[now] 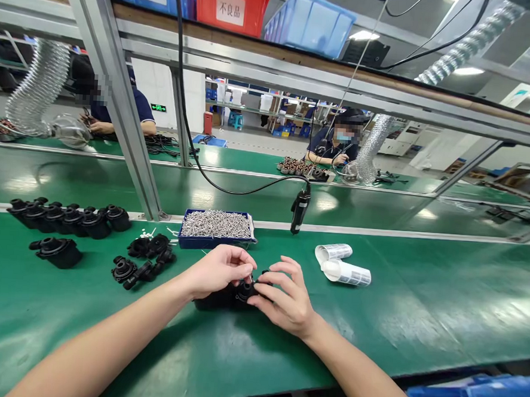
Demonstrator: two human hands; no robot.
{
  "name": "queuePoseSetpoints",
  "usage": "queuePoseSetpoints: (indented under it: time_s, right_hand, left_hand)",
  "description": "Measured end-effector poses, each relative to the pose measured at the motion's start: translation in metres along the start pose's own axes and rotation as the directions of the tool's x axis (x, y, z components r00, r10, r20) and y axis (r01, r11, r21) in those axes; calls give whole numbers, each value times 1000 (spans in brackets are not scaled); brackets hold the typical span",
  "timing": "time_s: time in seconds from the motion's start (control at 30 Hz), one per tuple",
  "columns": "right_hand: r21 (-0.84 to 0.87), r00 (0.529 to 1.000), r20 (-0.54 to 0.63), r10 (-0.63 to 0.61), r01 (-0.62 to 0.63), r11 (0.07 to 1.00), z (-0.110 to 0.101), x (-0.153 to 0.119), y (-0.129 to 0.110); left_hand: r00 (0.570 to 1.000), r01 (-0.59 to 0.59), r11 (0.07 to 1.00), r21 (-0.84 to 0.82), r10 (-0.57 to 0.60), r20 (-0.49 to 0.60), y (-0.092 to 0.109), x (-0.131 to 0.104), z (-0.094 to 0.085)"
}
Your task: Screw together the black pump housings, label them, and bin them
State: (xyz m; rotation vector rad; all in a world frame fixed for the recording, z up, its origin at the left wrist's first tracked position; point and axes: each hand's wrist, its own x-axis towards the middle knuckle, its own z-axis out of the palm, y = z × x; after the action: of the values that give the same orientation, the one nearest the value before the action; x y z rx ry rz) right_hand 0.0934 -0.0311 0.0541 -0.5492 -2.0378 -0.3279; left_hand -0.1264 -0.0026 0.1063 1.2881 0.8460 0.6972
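Black plastic part [241, 291] between left hand [218, 270] and right hand [286, 298]

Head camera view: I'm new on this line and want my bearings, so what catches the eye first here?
At centre, the left hand and right hand together hold a black plastic part on the green bench. Just behind them sits a blue tray of screws, with a hanging power screwdriver to its right. A row of black parts lines the far left.
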Motion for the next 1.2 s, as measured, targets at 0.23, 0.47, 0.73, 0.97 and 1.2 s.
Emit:
queuePoseSetpoints:
  time_s: [0.23,0.47,0.73,0.97,1.2]
  right_hand:
    - [-42,992,-101,77,-82,996,2,1,-4]
    - [-52,996,-53,75,-78,996,0,0,-7]
    - [-112,997,80,7,2,994,16,-6,-18]
    - [-105,994,105,-23,34,994,18,-5,-19]
    - [-38,980,186,-74,82,996,17,-3,-17]
  left_hand:
    - [996,-7,999,34,5,85,-7,0,7]
    - [997,-80,961,264,80,11,4,-3,-15]
    - [995,-11,818,575,65,-73,13,-3,-53]
    - [998,41,809,586,-2,-68,7,5,-64]
    - [998,56,836,545,-38,-43,6,8,-70]
